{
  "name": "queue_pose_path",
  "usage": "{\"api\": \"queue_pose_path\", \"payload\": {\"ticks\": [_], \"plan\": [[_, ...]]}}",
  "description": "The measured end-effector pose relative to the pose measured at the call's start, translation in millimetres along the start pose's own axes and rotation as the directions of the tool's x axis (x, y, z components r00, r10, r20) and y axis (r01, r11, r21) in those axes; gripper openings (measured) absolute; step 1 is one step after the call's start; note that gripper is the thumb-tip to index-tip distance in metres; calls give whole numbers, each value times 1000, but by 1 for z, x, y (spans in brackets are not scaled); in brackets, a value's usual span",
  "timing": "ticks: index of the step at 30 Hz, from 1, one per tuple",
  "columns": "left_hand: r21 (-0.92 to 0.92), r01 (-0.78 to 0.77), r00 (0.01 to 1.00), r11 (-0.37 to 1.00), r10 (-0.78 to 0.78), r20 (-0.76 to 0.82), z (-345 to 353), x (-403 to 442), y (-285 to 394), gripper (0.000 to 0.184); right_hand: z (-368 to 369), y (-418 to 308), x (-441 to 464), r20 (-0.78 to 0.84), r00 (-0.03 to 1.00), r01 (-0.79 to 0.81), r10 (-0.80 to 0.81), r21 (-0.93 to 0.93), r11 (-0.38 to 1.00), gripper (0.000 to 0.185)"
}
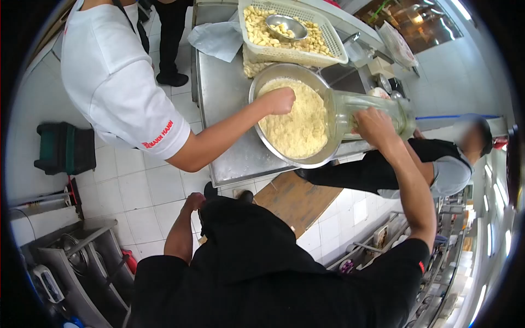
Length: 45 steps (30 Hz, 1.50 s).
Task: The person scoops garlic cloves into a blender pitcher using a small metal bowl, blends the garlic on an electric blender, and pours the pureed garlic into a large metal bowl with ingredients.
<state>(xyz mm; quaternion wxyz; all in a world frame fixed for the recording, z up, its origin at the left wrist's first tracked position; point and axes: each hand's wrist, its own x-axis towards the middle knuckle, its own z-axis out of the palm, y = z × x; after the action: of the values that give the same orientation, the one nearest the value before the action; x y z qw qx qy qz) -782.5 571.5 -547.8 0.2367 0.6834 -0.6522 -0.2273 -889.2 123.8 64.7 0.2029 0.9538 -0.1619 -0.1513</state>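
My right hand (374,127) is closed on a large clear blender jar (342,112), which lies tilted with its mouth over the right rim of a big metal bowl (257,82). Pale yellow crushed food (298,128) fills much of the bowl. A co-worker's closed hand (281,101) is over the food, and whether it holds anything is hidden. Low at my side, away from the bowl, my left hand (194,201) is small in view, and its fingers are not clear.
The bowl stands on a steel table (229,158). Behind it are a white perforated crate (339,52) of pale yellow pieces, a small metal bowl (295,27) and a plastic bag (219,41). Co-workers stand at left and right. A wooden board (298,202) is below the table edge.
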Motion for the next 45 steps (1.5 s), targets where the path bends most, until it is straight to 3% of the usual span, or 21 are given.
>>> {"api": "queue_pose_path", "payload": {"ticks": [1,2,3,5,7,13,15,18,19,21,23,25,26,27,29,31,32,33,37,43,45], "plan": [[-4,8,1000,1000,-9,-12,-4,6,11,17,-3,2,0,-10,999,-39,40,62,997,21],[-470,442,882,764,-464,75,-14,9,27,14,-9,-1,-1,-4,995,-102,103,93,990,22],[-731,658,594,181,-721,356,-19,6,37,15,-7,-4,0,1,995,-100,101,97,990,22],[-613,543,805,574,-565,183,0,-16,19,27,2,-14,-6,61,997,-39,37,24,999,25],[163,81,925,983,-135,354,-11,-13,15,38,13,-1,-6,83,995,-52,47,60,997,26],[47,259,955,965,-263,140,-22,-21,12,31,0,20,-34,-185,973,-82,140,290,954,34],[-561,805,495,195,-742,452,-43,-10,28,28,21,32,-51,-316,929,-59,191,385,921,42],[-637,747,539,190,-734,413,-51,-9,34,27,24,32,-79,-157,889,-220,430,677,703,44],[-633,749,536,194,-739,408,-36,-17,23,27,25,32,-89,-159,888,-217,432,683,698,44],[-140,62,992,988,-77,-102,3,-35,-14,23,30,33,-111,-3,807,-278,590,880,386,42],[-495,650,757,577,-546,359,-20,-19,9,39,47,38,-132,33,766,-266,642,925,271,40],[80,82,957,993,-101,271,-23,-15,1,45,68,42,-157,1,752,-71,659,994,79,40],[73,-157,986,985,152,69,-33,-8,3,44,75,41,-168,-20,729,17,684,1000,12,40],[-183,374,880,909,-286,380,-38,1,12,46,79,36,-178,-85,706,116,703,993,3,38],[-498,704,708,506,-544,450,-38,12,11,41,89,30,-191,-238,632,303,738,952,48,38],[-273,421,864,865,-291,412,-59,26,17,27,79,21,-194,-307,523,348,795,928,129,29],[-414,597,797,687,-446,408,-64,34,25,37,80,21,-196,-353,517,391,779,908,152,25],[-565,818,467,109,-698,542,-95,56,58,21,82,22,-198,-399,515,435,759,884,170,22],[-612,762,539,213,-732,416,-107,69,68,21,96,35,-197,-531,512,466,675,832,301,19],[-616,761,500,204,-790,355,-117,71,95,15,130,70,-174,-350,620,606,703,782,-145,29],[-603,779,465,169,-802,375,-118,61,105,14,134,82,-155,-628,439,696,642,690,200,28]]}}
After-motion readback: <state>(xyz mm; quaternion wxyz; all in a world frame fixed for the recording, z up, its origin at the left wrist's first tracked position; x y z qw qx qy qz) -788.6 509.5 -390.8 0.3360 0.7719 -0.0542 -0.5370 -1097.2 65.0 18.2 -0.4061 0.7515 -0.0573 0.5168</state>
